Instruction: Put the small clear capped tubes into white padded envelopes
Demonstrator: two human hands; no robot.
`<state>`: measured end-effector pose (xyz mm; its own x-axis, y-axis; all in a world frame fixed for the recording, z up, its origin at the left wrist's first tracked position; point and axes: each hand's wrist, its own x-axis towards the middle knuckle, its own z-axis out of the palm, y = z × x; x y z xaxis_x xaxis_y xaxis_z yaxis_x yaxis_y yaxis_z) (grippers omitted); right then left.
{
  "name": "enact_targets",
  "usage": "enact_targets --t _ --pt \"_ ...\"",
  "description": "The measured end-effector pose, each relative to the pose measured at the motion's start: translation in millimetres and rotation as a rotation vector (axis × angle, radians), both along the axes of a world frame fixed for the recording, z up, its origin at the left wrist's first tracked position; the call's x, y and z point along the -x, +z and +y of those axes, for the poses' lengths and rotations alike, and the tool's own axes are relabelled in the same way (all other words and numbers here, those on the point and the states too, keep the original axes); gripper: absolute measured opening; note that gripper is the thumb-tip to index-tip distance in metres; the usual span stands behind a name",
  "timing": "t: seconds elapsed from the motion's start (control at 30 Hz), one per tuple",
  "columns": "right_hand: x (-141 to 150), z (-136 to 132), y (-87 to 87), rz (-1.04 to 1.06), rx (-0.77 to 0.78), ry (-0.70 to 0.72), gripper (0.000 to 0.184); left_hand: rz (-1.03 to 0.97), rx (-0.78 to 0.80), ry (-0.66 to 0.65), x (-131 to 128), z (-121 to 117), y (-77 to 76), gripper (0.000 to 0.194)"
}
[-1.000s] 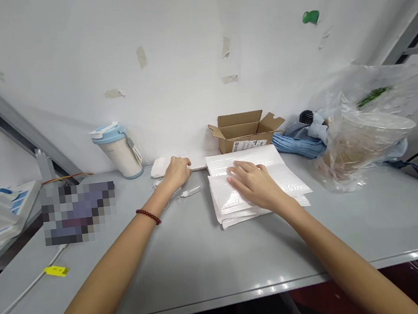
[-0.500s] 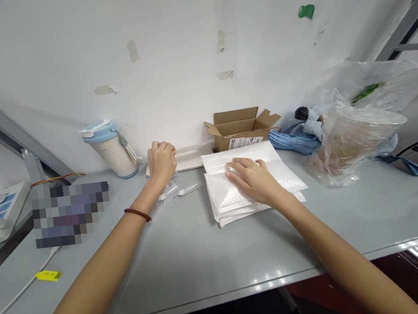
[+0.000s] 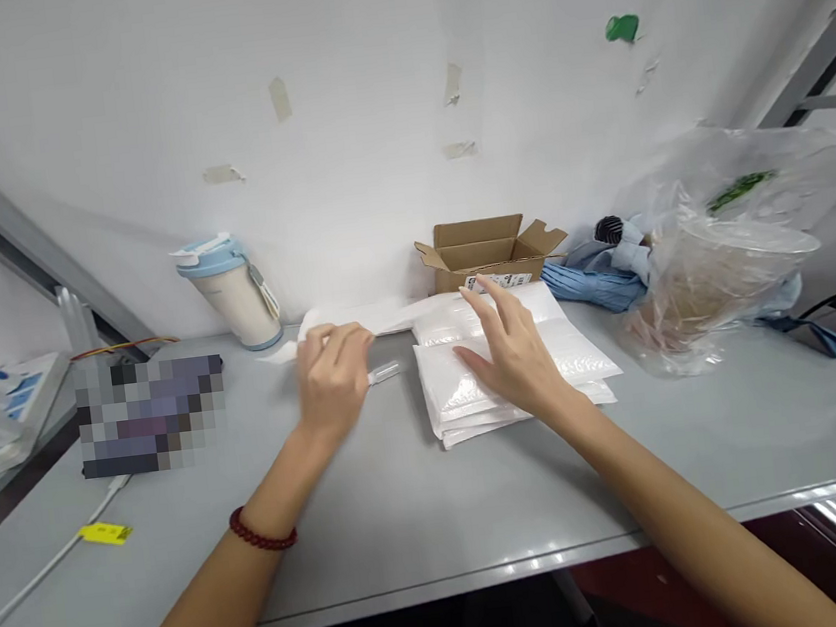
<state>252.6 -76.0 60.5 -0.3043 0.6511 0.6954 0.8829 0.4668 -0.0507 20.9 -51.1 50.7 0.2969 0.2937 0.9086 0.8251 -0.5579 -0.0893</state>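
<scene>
My left hand (image 3: 336,378) is over the grey table, fingers curled and closed, back of the hand towards me. What lies in its fingers, if anything, is hidden. A small clear plastic piece (image 3: 385,374) lies just right of that hand. White flat sheets (image 3: 380,318) rest behind it, near the wall. My right hand (image 3: 517,352) is over a stack of white bubble mailers (image 3: 464,389). Its fingers are raised and apart, and nothing is held. Whether its palm touches the top mailer, I cannot tell.
An open cardboard box (image 3: 486,250) stands behind the mailers, with blue cloth (image 3: 592,284) beside it. A plastic-wrapped bundle (image 3: 694,292) sits at the right. A cup with a blue lid (image 3: 231,295) and a blurred-out object (image 3: 150,414) with a white cable (image 3: 46,567) are at the left.
My left hand has come nearer to me and hides some small plastic pieces seen before. The right hand's fingers have lifted from the mailers. The white sheets behind are shifted and raised.
</scene>
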Motion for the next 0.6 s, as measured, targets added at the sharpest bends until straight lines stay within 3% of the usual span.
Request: enact_targets --t 0.2,0.33,0.47,0.53,0.6 --pt "-1.1 1.3 -3.5 -0.173 -0.212 0.072 0.033 0.216 -0.008 -0.200 -26.0 -22.7 -0.9 0.013" --pt "-6.8 5.9 -7.9 -0.151 -0.189 0.071 0.033 -0.005 0.166 -0.081 -15.9 -14.3 2.6 0.008" --pt "-9.4 6.2 -8.0 -0.101 -0.100 0.016 0.037 -0.487 0.576 0.068 9.7 3.1 10.6 0.032" --pt "-9.4 5.1 -7.5 -0.084 -0.052 0.009 0.039 -0.787 0.899 0.004 19.0 7.3 15.2 0.041" --pt "-9.1 4.3 -7.7 -0.065 -0.029 0.003 0.041 -1.030 1.188 -0.160 22.4 7.1 18.9 0.035"
